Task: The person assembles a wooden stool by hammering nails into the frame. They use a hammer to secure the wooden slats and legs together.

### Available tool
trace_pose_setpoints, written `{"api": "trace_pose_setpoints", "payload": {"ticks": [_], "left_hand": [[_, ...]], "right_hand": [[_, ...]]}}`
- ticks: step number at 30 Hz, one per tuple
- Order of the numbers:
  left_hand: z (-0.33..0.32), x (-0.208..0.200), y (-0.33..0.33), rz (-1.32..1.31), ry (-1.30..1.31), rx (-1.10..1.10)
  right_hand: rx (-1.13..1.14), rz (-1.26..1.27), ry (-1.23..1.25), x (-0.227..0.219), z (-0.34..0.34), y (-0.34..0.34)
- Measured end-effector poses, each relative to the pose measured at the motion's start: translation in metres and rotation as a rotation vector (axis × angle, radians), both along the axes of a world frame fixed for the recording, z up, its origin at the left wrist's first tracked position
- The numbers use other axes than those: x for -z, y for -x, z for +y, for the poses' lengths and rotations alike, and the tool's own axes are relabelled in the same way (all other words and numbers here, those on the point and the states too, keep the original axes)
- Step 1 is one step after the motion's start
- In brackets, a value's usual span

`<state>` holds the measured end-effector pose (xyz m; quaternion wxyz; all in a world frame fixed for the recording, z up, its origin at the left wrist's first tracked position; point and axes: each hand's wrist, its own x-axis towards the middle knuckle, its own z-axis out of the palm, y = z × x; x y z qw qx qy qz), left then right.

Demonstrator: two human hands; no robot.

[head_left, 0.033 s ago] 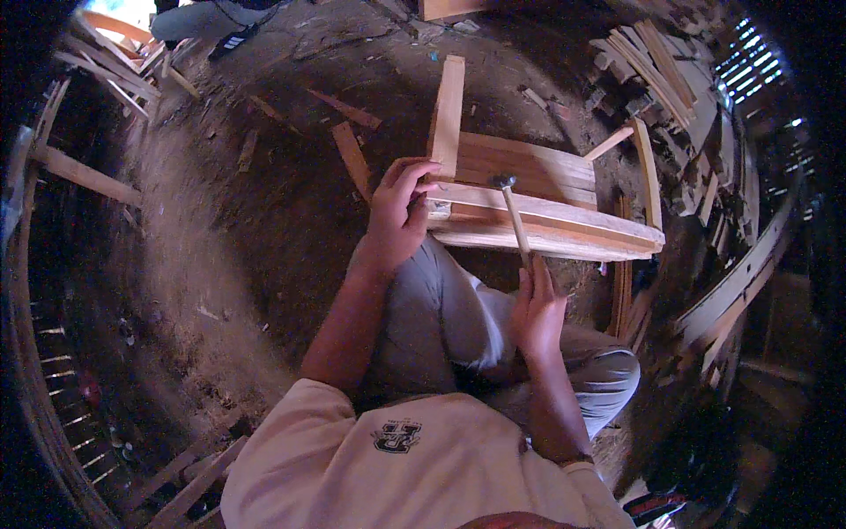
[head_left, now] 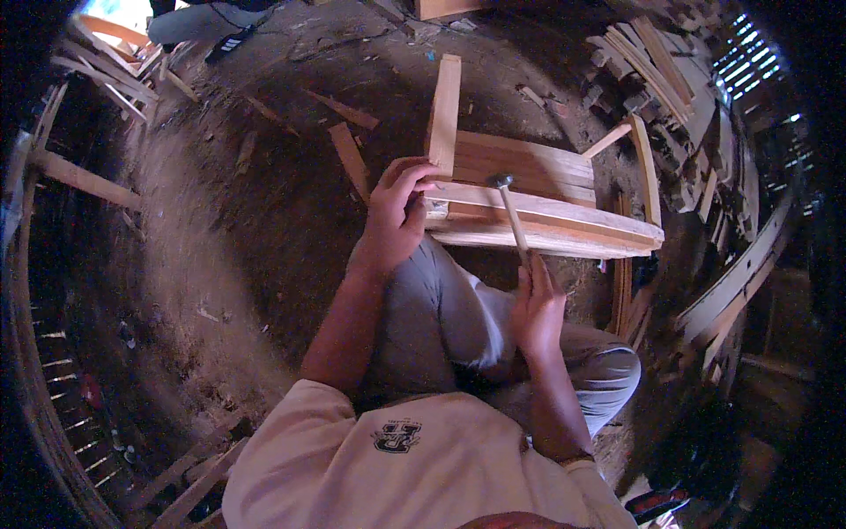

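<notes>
Just past the bent knees of the grey trousers [head_left: 414, 309], we've got a pale wooden furniture frame [head_left: 582, 214] set lengthwise across the view, low over the dirt floor [head_left: 291, 229]. Can't make out exactly what it's resting on, sorry. It's got a long near rail, a panel of boards [head_left: 546, 163] behind that, a chunky post [head_left: 444, 110] sticking out at the left end and a slimmer leg [head_left: 648, 176] at the right.

Left hand [head_left: 401, 207] is at the frame's near left corner, right by the foot of that post. Fingers are curled, but honestly I can't tell whether that grip is closed on the wood, on something tiny, or just resting there.

Right hand [head_left: 539, 309] is easier: grip clamped round the lower end of a hammer [head_left: 513, 216], pale handle angled up and a bit left. The dark metal head shows over the frame past the near rail; can't say if it's touching.

Loose stuff around: a wood offcut [head_left: 349, 159] left of the post, a heap of strips [head_left: 648, 70] off to the upper right, plus someone else's dark shoe [head_left: 235, 44] at the upper left.
</notes>
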<state>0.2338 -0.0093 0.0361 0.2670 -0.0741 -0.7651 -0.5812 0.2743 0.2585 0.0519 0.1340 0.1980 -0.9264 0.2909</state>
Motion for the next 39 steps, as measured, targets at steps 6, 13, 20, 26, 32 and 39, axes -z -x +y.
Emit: {"api": "trace_pose_setpoints", "payload": {"ticks": [6,13,20,26,32,39], "left_hand": [[-0.014,-0.005,-0.003,-0.002,0.360,-0.056],[-0.003,0.003,0.002,-0.105,0.101,0.036],[-0.004,0.014,0.011,-0.037,0.173,-0.022],[-0.004,0.013,0.008,-0.170,0.086,0.000],[-0.009,0.017,0.009,-0.026,0.068,0.042],[-0.007,0.019,0.011,0.005,-0.007,0.052]], "right_hand": [[0.029,-0.097,0.002,0.007,0.003,-0.001],[0.016,-0.049,-0.012,0.024,0.007,0.000],[0.059,-0.140,0.075,0.014,0.004,-0.002],[0.036,-0.077,0.061,0.024,0.007,-0.002],[0.078,-0.135,0.109,0.017,-0.003,-0.004],[0.048,-0.051,0.037,0.024,0.002,-0.001]]}}
